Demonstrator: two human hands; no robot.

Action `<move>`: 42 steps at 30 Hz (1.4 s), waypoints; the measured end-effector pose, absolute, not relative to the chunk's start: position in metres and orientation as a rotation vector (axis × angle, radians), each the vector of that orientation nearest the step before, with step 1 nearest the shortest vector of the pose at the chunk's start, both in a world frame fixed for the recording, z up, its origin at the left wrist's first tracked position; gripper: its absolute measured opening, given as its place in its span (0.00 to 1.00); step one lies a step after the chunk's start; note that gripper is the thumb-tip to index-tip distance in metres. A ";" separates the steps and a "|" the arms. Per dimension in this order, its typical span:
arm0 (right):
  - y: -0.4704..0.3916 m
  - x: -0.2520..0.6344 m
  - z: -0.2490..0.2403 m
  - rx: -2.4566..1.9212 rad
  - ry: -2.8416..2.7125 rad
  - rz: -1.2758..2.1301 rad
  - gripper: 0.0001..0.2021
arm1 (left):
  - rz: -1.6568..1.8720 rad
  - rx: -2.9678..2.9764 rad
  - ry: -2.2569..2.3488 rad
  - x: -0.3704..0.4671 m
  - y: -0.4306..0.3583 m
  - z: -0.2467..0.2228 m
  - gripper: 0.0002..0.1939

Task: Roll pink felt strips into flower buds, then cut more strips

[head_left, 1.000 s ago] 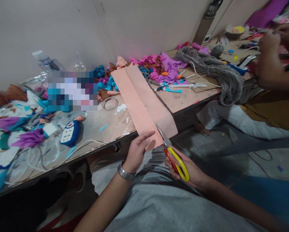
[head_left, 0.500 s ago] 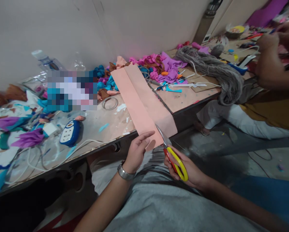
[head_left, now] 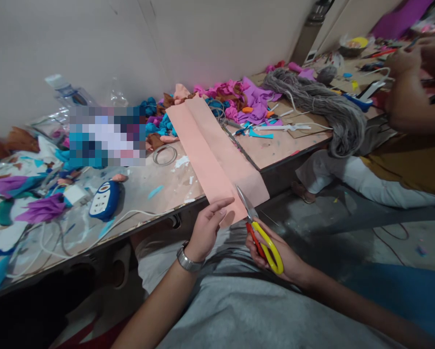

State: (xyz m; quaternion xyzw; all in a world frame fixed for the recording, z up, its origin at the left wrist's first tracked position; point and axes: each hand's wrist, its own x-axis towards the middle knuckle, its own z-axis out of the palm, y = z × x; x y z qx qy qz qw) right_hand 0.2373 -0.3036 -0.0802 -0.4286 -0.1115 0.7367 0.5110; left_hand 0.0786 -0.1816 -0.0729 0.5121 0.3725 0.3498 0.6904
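Note:
A long peach sheet of paper [head_left: 206,150], with a fold or overlapping layer along its length, lies across the bench and hangs over its front edge above my lap. My left hand [head_left: 207,220], with a metal watch on its wrist, rests at the sheet's near left edge. Its index finger and thumb are stretched out and apart on the paper; the other fingers are mostly hidden. In my right hand [head_left: 270,247] are scissors [head_left: 271,249] with yellow and red handles. Their blades are at the sheet's near end, pointing up along the fold.
Crumpled coloured scraps [head_left: 255,97] lie behind the sheet. On the left are a blue-and-white power strip [head_left: 105,199], a white cable [head_left: 130,213] and a bottle [head_left: 66,89]. Grey yarn [head_left: 312,97] drapes over the bench edge at right, near another person's hands [head_left: 406,58].
The scissor blades have shifted very slightly beside the sheet's near end. My left hand stays in place, and the view has drifted a little. The other person's hands have moved slightly.

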 end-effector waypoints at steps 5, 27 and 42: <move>-0.303 0.239 -0.077 -1.041 -0.246 1.777 0.32 | 0.765 1.179 0.839 0.077 -0.182 -0.074 0.15; -0.298 0.237 -0.075 -1.034 -0.287 1.746 0.24 | 0.727 1.141 0.848 0.076 -0.186 -0.078 0.16; -0.299 0.235 -0.075 -1.050 -0.280 1.753 0.24 | 0.722 1.131 0.848 0.076 -0.186 -0.074 0.17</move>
